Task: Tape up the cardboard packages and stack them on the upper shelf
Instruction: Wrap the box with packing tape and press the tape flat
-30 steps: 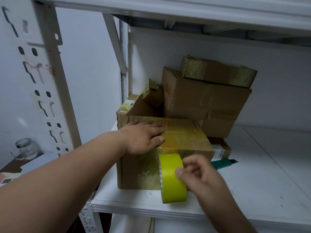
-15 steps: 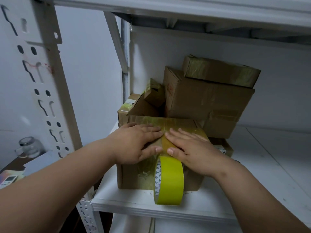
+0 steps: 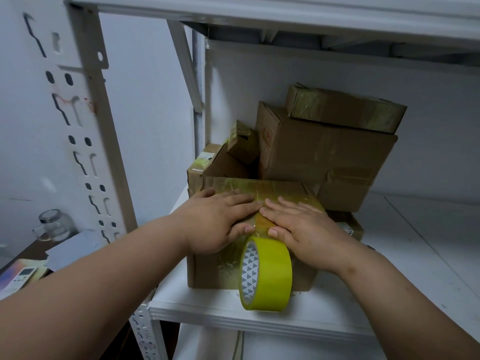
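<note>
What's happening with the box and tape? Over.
Both hands, left and right, flat on front box. Tape roll hangs off it, uncut. Nothing blocking.

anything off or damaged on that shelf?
Yes. The small taped cardboard box at the back sits tilted, wedged between the open flap and the large brown cardboard box, whose front lower corner looks crumpled. The yellow tape roll hangs uncut at the front box's face.

Both hands flat on a taped box

Left hand (image 3: 218,219) and right hand (image 3: 301,224) press the cardboard box (image 3: 207,268) top; a yellow tape roll (image 3: 270,274) hangs at its front.
</note>
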Tool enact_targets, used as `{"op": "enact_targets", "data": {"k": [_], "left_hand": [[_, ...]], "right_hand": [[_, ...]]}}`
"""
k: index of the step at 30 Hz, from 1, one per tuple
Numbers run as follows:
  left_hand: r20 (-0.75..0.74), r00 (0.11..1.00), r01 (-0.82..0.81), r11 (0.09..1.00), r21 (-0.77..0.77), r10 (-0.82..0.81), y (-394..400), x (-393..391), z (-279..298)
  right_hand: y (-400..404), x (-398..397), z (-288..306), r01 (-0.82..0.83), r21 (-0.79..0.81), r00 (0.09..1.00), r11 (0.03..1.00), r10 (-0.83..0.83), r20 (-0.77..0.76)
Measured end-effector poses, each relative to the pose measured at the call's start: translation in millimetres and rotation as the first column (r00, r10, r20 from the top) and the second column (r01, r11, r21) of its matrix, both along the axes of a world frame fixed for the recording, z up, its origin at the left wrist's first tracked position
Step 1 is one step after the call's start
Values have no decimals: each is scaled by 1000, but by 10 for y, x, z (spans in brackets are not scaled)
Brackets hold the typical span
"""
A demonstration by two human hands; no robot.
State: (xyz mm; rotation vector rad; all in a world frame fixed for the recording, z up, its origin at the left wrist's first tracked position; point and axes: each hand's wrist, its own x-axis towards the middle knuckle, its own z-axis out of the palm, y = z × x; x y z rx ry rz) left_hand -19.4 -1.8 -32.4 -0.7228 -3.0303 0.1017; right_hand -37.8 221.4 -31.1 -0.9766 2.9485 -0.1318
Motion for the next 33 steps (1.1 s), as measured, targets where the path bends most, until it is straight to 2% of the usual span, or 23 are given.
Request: {"op": "enact_targets", "data": {"k": [8,13,15,17,20,22,25,27,30,33], "left_hand": [[-65,998,6,997,78,-1,33,66,-57],[-25,998,-54,998,25,54,-9,139,-41],[-1,997,-81,996,37,81,-20,159,-37],[26,995,-101,992,80,99,-58,153,-52],[41,996,-83,989,125,79,-109,101,-59],[52,997,-65,989,136,58,-115,80,-36],[47,999,-34,975,219,25,-74,78,47],[38,999,-1,947,320,-11,-45,61,151],[133,990,-12,897,441,-52,-33,19,355],[226,974,-102,870,481,-11,-44,-74,451]], "right_hand": [[88,32,-148,-35,-124,992,992,19,-126],[184,133,-157,-52,-19,984,998,48,-173],[189,139,-197,-27,-58,974,998,14,-225],[177,159,-314,24,-171,942,985,-79,-327],[168,312,-615,60,-453,871,889,-268,-412],[167,510,-897,16,-588,858,809,-313,-408],[68,800,-1073,-21,-654,895,756,-277,-349],[-46,905,-977,-46,-729,911,683,-271,-311],[-148,962,-659,-84,-807,899,584,-305,-314],[-146,944,-312,-34,-822,953,569,-229,-198]]}}
